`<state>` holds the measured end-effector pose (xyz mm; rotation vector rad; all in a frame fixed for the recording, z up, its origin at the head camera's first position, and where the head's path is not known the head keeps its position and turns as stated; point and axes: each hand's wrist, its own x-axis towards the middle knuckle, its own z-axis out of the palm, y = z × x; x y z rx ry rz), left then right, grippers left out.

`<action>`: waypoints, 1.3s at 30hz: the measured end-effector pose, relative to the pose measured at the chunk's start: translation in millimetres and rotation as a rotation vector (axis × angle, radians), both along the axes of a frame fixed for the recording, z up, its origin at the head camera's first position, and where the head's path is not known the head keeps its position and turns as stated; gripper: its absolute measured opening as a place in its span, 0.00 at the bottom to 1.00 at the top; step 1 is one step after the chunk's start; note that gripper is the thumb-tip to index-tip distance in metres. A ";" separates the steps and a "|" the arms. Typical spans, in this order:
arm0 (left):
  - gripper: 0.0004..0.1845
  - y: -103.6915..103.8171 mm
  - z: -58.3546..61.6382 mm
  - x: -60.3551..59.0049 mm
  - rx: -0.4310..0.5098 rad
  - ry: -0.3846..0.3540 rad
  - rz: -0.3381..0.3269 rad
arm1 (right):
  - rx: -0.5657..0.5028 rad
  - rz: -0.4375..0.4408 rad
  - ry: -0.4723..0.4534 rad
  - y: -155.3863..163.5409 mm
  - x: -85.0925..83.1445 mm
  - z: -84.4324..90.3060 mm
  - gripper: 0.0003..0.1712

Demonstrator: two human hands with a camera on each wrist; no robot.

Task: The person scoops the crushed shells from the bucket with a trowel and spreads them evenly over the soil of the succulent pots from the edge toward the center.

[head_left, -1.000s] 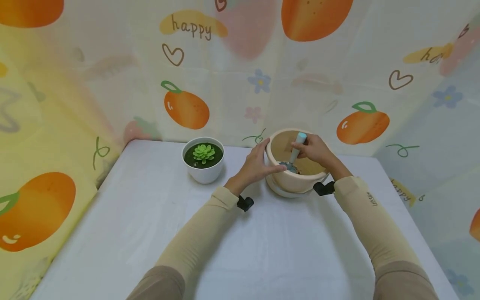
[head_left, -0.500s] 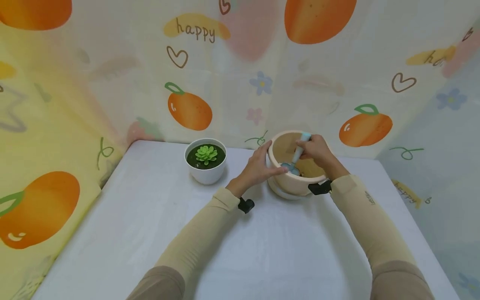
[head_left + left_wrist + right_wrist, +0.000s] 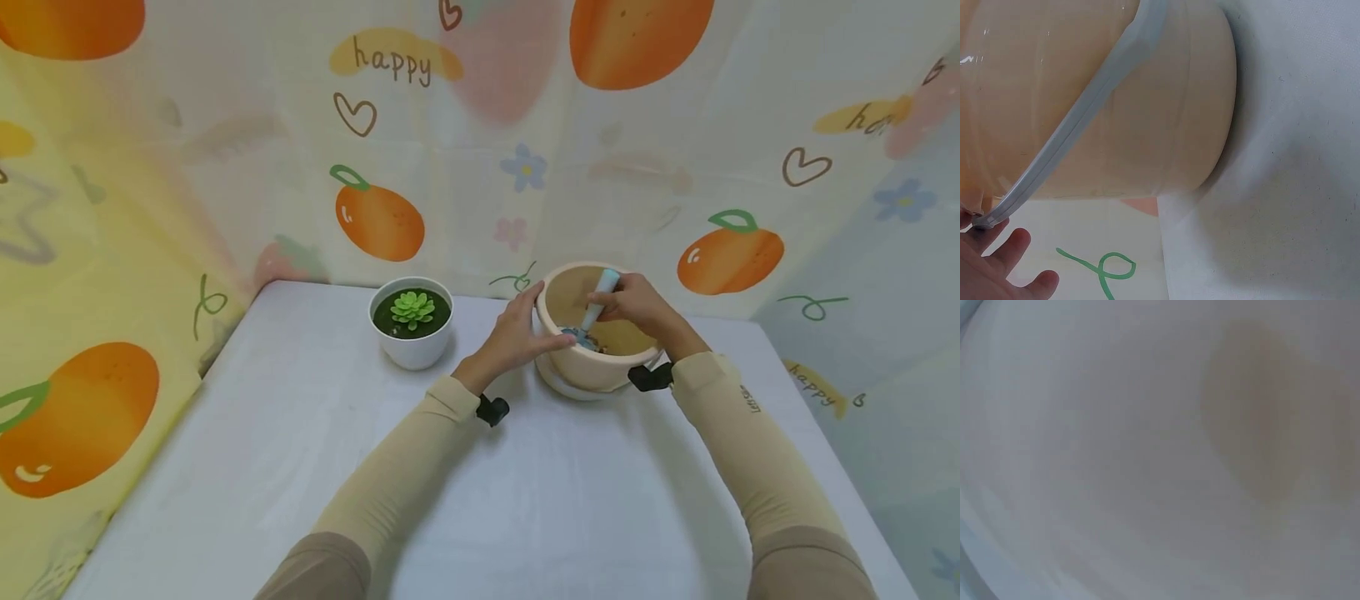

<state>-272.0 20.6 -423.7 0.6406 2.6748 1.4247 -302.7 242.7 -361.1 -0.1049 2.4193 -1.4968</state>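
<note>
In the head view a peach bucket (image 3: 588, 371) stands at the back right of the table, its grey carrying handle (image 3: 1079, 125) hanging down the side in the left wrist view. My left hand (image 3: 513, 337) steadies its left side, fingers spread and fairly straight, thumb at the near rim. By its light-blue handle (image 3: 600, 302), my right hand (image 3: 641, 302) grips a small shovel-like tool, tilted inside the bucket. The tool's bluish head (image 3: 579, 336) is low in the bucket, partly hidden by the near rim and left thumb. The right wrist view shows only a blurred pale surface.
A white pot (image 3: 412, 346) holding a green succulent (image 3: 412, 309) stands left of the bucket. White cloth covers the table (image 3: 300, 467). Right behind the table's back edge hangs a fruit-printed curtain (image 3: 465, 192), which continues along both sides.
The tool's handle swings right, then slightly back left, as my right hand works it inside the bucket. My left hand keeps its place on the rim. The head view has shifted slightly.
</note>
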 end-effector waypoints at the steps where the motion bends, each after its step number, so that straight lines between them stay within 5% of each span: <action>1: 0.57 -0.1 -0.3 -0.2 0.001 0.001 0.000 | 0.005 -0.017 -0.006 -0.9 -0.3 -1.0 0.15; 9: 0.57 0.7 -0.2 0.1 0.007 -0.006 0.010 | 0.004 -0.194 -0.046 -7.3 1.7 -1.9 0.12; 15: 0.57 0.3 -0.4 1.2 0.020 -0.008 0.014 | -0.200 -0.294 -0.118 -1.4 6.5 5.5 0.09; 39: 0.57 0.1 0.9 -0.4 -0.021 0.033 0.012 | -0.664 -0.353 -0.241 24.2 19.0 25.4 0.06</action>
